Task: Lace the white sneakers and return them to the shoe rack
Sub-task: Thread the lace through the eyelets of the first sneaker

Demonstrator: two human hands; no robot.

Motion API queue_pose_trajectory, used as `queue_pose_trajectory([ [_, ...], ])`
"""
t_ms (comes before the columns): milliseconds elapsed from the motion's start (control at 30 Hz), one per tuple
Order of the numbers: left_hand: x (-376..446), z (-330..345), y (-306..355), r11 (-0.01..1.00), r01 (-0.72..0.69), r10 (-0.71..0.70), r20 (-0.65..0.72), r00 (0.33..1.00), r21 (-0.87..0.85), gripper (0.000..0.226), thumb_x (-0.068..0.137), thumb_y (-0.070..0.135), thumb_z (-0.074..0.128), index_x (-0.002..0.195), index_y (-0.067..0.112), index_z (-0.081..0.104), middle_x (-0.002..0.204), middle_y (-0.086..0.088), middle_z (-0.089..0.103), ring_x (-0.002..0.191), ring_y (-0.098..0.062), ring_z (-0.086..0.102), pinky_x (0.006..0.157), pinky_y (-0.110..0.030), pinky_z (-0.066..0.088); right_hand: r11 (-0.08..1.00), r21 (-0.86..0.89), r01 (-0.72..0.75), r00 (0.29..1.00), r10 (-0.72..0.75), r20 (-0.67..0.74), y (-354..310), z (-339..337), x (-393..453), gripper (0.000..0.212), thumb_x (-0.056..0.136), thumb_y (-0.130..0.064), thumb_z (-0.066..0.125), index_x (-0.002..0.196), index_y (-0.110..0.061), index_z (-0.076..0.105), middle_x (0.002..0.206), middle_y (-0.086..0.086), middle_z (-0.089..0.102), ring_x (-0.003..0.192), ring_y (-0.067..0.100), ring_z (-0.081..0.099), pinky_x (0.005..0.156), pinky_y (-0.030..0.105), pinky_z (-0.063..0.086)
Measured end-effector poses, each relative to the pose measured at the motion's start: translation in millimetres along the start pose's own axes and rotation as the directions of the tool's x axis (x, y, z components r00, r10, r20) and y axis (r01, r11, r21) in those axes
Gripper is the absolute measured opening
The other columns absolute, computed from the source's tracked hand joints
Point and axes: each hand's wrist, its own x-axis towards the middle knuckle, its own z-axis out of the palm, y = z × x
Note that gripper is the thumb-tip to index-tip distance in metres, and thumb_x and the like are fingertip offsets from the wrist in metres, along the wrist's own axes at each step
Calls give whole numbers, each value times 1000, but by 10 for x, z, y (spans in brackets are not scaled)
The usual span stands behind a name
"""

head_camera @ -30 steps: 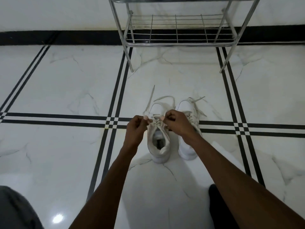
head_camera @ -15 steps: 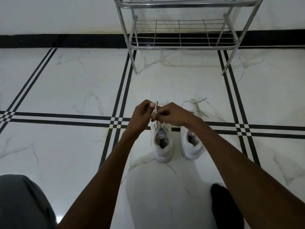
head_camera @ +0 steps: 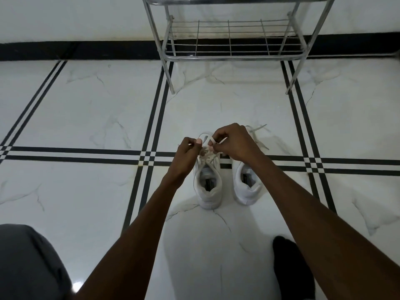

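Observation:
Two white sneakers stand side by side on the marble floor, heels toward me. Over the left sneaker [head_camera: 208, 187] my left hand [head_camera: 187, 158] and my right hand [head_camera: 234, 144] meet, each pinching a part of its white lace [head_camera: 209, 140], which forms small loops between the fingers. The right sneaker [head_camera: 246, 185] stands untouched, its toe hidden behind my right hand, and its loose lace ends [head_camera: 258, 128] trail on the floor beyond. The metal shoe rack [head_camera: 233, 55] stands against the wall ahead, its lower wire shelf bare.
White marble floor [head_camera: 86, 109] with black stripe lines all around. The rack's legs [head_camera: 171, 83] reach the floor just beyond the sneakers. My grey-clad knee [head_camera: 28, 263] is at lower left and a dark foot [head_camera: 290, 265] at lower right.
My hands came together from apart, over the left sneaker, gathering its lace ends into loops. The view shifted slightly, bringing the rack lower in the frame.

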Motion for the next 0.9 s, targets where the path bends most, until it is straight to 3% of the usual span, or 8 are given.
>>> queue_pose_trajectory([
  [100,-11,3,-7,999,-48,48,7,999,20,33,108,34,45,116,8,64,107,-5,76,102,-15,72,88,-33,53,999,54,-6,996,11,-87,30,78,7,9,72,-11,84,78,-17,81,75,-4,77,69,10,74,71,30,61],
  [267,-14,-100,17,919,-172,202,-49,978,355,38,106,29,47,143,23,55,136,-6,66,121,-19,62,102,-37,49,933,356,-58,991,97,-91,71,157,22,11,71,-10,87,80,-13,81,84,5,80,79,20,78,77,44,64],
  [367,149,-277,-227,846,-141,230,-113,967,515,36,91,57,47,119,40,60,121,2,71,114,-27,66,95,-62,52,853,513,-93,991,130,-36,66,153,16,14,72,-6,86,84,-2,79,90,14,79,86,30,77,79,45,63],
  [467,101,-396,-192,827,-113,263,-201,943,551,28,94,52,52,97,28,67,101,2,68,101,-24,63,93,-58,51,768,607,-205,975,212,61,19,107,23,25,83,-7,78,93,14,71,98,26,75,90,33,76,75,36,64],
  [600,-70,-558,-84,970,-83,162,-346,924,230,49,106,36,47,86,-6,63,83,-3,55,89,-19,52,84,-36,42,831,410,-376,926,358,124,136,-28,75,28,86,-27,76,95,0,77,96,9,79,93,20,75,71,27,54],
  [733,-67,-759,-321,989,31,38,-438,898,148,53,104,34,45,62,1,51,62,-5,48,65,-22,47,76,-38,39,883,-183,-432,898,403,-177,452,-68,92,40,88,-39,69,73,-1,71,91,16,73,94,24,66,86,34,49],
  [833,-154,-842,-438,993,76,-111,-567,816,-85,39,98,27,56,78,-6,60,72,-15,59,73,-26,57,78,-47,54,872,-153,-464,861,404,-308,539,31,-31,34,87,-32,71,90,2,76,98,15,76,102,30,69,83,32,52],
  [900,-159,-843,-477,955,45,-192,-492,849,-295,20,101,16,54,86,3,56,77,-13,62,80,-25,63,80,-45,63,878,-137,-458,857,396,-328,541,79,-77,29,89,-25,70,85,4,75,91,16,75,94,30,70,72,29,50],
])
